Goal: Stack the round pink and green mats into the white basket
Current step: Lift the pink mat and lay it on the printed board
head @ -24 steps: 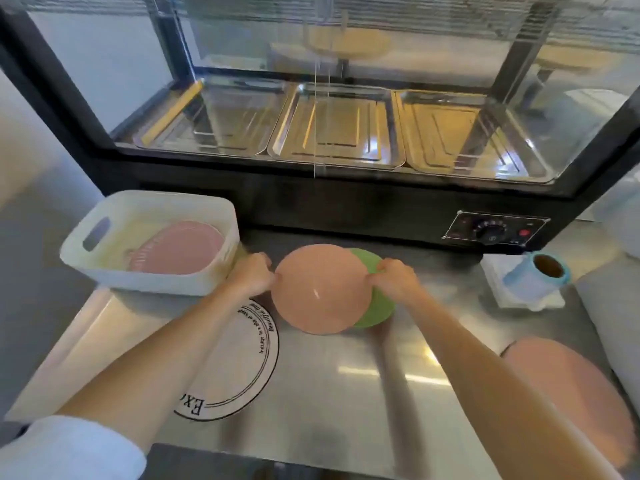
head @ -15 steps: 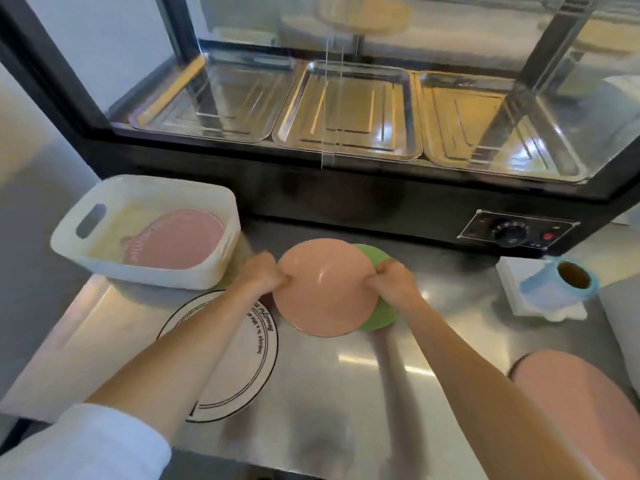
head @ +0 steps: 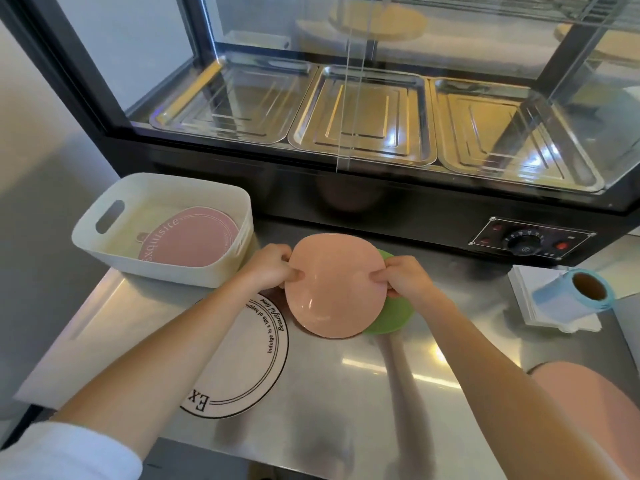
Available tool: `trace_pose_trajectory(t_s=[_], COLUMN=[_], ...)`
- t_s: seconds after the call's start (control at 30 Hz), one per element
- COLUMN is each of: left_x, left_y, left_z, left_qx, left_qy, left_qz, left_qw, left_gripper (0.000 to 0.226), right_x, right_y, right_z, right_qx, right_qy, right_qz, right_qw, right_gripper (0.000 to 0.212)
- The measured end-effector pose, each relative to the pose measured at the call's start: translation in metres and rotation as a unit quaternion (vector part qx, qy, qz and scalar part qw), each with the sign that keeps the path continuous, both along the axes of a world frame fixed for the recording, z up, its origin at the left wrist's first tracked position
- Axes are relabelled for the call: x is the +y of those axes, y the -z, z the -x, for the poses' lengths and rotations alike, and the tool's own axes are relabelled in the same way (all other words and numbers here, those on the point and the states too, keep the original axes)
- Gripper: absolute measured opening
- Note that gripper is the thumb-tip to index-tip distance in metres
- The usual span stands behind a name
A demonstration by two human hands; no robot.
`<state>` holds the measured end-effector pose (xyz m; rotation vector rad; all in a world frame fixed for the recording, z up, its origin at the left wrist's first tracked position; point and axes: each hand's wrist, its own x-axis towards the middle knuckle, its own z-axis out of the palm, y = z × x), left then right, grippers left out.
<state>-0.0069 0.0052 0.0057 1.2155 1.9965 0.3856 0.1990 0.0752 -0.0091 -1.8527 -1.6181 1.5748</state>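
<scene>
in the head view, a round pink mat (head: 334, 285) is pinched at opposite edges, the left hand (head: 268, 266) with fingers closed on its left rim, the right hand (head: 403, 278) closed on its right rim. it is held just right of the white basket (head: 166, 268), above a green mat (head: 393, 315) on the steel counter (head: 346, 393). thin, glossy and slightly dished, it is judged light and flexible, best gripped by the rim. another pink mat (head: 190, 237) lies in the basket.

Open steel counter (head: 346, 393) toward the white basket (head: 207, 271); only its near wall, the display case (head: 346, 202) behind.
</scene>
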Motion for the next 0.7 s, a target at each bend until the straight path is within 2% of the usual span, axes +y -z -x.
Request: trace_pose_trajectory(t_s=[0.17,0.23,0.33,0.4,0.53,0.7], left_x=[-0.015,-0.02,-0.031,-0.038,-0.052,-0.079], left_y=[-0.019,-0.023,-0.029,-0.031,-0.036,-0.037], left_z=[0.006,0.009,0.011,0.012,0.016,0.024], left_qx=[0.004,-0.001,-0.052,-0.088,-0.179,-0.217], left_qy=[0.01,0.007,-0.028,-0.053,-0.116,-0.161], left_qz=[-0.056,-0.068,-0.079,-0.084,-0.113,-0.165], left_qw=[0.998,0.998,0.995,0.991,0.97,0.949], left_gripper=[0.017,0.019,0.023,0.02,0.018,0.025], right_x=[-0.005,-0.008,-0.014,-0.018,-0.026,-0.04], right_y=[-0.02,-0.028,-0.035,-0.036,-0.036,-0.039], right_z=[-0.001,-0.003,-0.004,-0.005,-0.003,0.008], right_qx=[0.046,0.051,0.033,0.041,0.101,0.195], right_qy=[-0.022,-0.038,-0.053,-0.05,-0.037,-0.029], right_qz=[-0.041,-0.07,-0.111,-0.123,-0.083,-0.056], right_qw=[0.998,0.996,0.992,0.99,0.991,0.979], right_gripper=[0.02,0.019,0.009,0.012,0.013,0.011])
